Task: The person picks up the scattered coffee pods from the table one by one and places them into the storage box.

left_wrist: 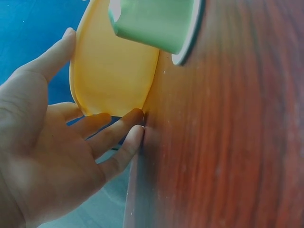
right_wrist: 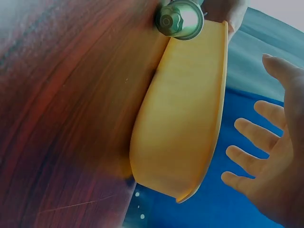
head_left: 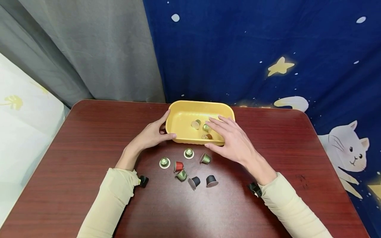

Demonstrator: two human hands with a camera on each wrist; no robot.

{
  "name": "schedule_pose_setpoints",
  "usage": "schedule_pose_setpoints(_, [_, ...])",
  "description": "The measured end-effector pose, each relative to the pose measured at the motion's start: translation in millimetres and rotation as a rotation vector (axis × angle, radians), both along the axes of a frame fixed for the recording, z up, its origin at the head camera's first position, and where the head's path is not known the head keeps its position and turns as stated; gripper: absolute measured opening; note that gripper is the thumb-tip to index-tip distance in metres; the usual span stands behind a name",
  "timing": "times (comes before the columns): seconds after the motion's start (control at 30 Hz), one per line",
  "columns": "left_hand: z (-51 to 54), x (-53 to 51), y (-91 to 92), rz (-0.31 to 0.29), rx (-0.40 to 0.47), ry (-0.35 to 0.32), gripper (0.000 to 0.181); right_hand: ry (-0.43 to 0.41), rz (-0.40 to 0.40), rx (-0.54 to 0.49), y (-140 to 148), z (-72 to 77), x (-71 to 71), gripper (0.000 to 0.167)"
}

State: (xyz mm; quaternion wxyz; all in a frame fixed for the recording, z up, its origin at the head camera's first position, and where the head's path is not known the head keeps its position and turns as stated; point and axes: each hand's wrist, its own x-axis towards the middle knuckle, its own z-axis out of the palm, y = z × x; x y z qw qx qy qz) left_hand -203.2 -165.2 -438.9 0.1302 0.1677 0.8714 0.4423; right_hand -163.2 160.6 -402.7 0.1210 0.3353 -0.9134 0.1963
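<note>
A yellow tub [head_left: 190,140] stands near the table's back edge, with 3 coffee capsules [head_left: 195,124] visible inside. My left hand [head_left: 151,134] holds the tub's left end, its thumb on the front rim and the fingers along the end wall; the left wrist view shows these fingers against the yellow tub [left_wrist: 114,71]. Over the tub's right part, my right hand [head_left: 233,138] hovers with fingers spread, and in the right wrist view that hand [right_wrist: 270,147] holds nothing. In front of the tub lie several capsules: green [head_left: 205,158], red [head_left: 178,166] and black [head_left: 212,181].
The reddish-brown wooden table [head_left: 268,211] reaches out to both sides. A grey curtain [head_left: 113,49] and a blue one [head_left: 223,49] hang behind it. Each wrist wears a small black camera, one beside the left cuff [head_left: 143,181].
</note>
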Motion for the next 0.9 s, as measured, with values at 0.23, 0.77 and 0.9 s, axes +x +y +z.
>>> schedule_pose_setpoints(0.23, [-0.5, 0.3, -1.1, -0.008, 0.015, -0.018, 0.102, 0.006, 0.007, 0.013, 1.0, 0.8, 7.6, 0.069])
schedule_pose_setpoints(0.77, [-0.4, 0.5, -0.8, 0.002, 0.039, -0.054, 0.102, 0.017, 0.027, -0.017, 10.3, 5.2, 28.0, 0.070])
schedule_pose_setpoints(0.9, [-2.2, -0.7, -0.5, -0.004, 0.057, -0.057, 0.102, 0.029, 0.046, -0.016, 12.2, 4.8, 30.3, 0.069])
